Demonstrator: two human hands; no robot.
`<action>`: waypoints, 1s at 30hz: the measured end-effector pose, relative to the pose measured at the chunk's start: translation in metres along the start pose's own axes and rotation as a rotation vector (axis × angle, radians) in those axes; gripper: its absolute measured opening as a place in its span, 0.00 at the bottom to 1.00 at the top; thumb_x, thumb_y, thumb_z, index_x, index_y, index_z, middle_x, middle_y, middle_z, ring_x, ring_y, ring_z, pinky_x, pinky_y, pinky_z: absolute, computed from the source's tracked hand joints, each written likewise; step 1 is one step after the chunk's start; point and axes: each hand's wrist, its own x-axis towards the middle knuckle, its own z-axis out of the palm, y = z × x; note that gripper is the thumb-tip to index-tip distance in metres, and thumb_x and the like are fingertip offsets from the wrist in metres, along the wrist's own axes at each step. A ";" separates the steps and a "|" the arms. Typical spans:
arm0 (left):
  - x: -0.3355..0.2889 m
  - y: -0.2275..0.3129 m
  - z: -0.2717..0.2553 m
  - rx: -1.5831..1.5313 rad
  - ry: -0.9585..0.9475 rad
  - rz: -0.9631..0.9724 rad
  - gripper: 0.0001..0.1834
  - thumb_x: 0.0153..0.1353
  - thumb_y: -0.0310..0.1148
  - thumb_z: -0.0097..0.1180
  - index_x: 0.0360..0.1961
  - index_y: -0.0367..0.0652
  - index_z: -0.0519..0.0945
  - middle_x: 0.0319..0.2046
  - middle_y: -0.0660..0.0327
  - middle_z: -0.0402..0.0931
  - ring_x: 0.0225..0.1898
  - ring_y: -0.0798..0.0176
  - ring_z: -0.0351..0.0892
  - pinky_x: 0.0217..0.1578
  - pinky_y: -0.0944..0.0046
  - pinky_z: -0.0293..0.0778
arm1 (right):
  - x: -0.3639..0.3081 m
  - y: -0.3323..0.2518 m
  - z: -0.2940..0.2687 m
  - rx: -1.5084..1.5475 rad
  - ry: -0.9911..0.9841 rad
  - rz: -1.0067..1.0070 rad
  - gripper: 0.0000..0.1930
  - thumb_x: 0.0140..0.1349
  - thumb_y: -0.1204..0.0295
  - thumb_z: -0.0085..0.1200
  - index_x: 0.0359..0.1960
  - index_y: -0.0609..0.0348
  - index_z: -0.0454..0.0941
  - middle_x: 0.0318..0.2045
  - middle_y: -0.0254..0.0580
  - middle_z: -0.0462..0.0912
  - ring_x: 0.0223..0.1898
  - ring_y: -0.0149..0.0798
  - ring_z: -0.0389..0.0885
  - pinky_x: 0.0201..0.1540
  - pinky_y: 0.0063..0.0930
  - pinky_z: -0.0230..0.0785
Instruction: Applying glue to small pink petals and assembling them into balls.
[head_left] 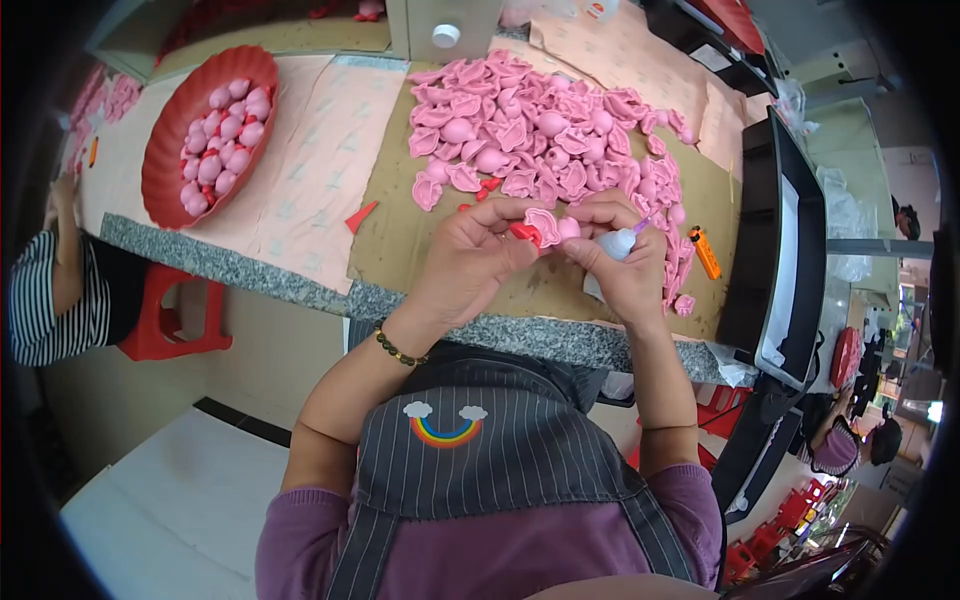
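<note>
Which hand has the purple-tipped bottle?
The right hand, with the bottle tucked in its grip; the left hand holds a red piece instead.

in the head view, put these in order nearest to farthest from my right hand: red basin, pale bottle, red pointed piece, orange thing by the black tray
1. Pale bottle: held in your right hand.
2. Orange thing: to that hand's right.
3. Red pointed piece: left, beyond your other hand.
4. Red basin: far left.
</note>
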 end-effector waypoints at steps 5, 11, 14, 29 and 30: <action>-0.009 0.002 -0.006 -0.031 -0.016 0.012 0.21 0.55 0.22 0.54 0.51 0.32 0.68 0.48 0.53 0.71 0.49 0.60 0.73 0.53 0.56 0.68 | -0.002 0.004 0.016 -0.213 0.124 -0.250 0.14 0.45 0.85 0.59 0.37 0.67 0.76 0.37 0.44 0.77 0.34 0.33 0.78 0.33 0.20 0.70; -0.013 0.007 -0.007 -0.075 -0.050 -0.038 0.18 0.58 0.23 0.50 0.51 0.33 0.70 0.47 0.53 0.73 0.49 0.60 0.73 0.53 0.55 0.69 | -0.005 0.009 0.014 -0.454 0.041 -0.361 0.14 0.43 0.85 0.59 0.36 0.65 0.78 0.37 0.46 0.78 0.39 0.36 0.77 0.39 0.23 0.70; -0.013 0.004 -0.006 -0.092 -0.017 -0.050 0.17 0.59 0.23 0.50 0.50 0.34 0.70 0.46 0.54 0.73 0.49 0.60 0.73 0.52 0.56 0.70 | -0.006 0.010 0.018 -0.447 0.091 -0.332 0.14 0.42 0.87 0.58 0.35 0.65 0.78 0.36 0.46 0.79 0.39 0.36 0.78 0.38 0.23 0.71; -0.010 0.001 -0.014 -0.003 -0.040 -0.116 0.16 0.57 0.22 0.51 0.48 0.34 0.71 0.43 0.54 0.74 0.44 0.62 0.76 0.45 0.60 0.74 | -0.009 -0.002 0.023 -0.363 0.152 -0.394 0.13 0.42 0.87 0.57 0.34 0.69 0.76 0.34 0.47 0.79 0.29 0.29 0.75 0.31 0.18 0.67; -0.011 0.001 -0.015 -0.004 -0.037 -0.115 0.16 0.57 0.22 0.51 0.48 0.34 0.71 0.43 0.54 0.74 0.44 0.62 0.76 0.45 0.60 0.74 | -0.008 -0.005 0.026 -0.361 0.149 -0.393 0.13 0.42 0.87 0.57 0.34 0.69 0.76 0.34 0.47 0.79 0.29 0.29 0.75 0.31 0.18 0.67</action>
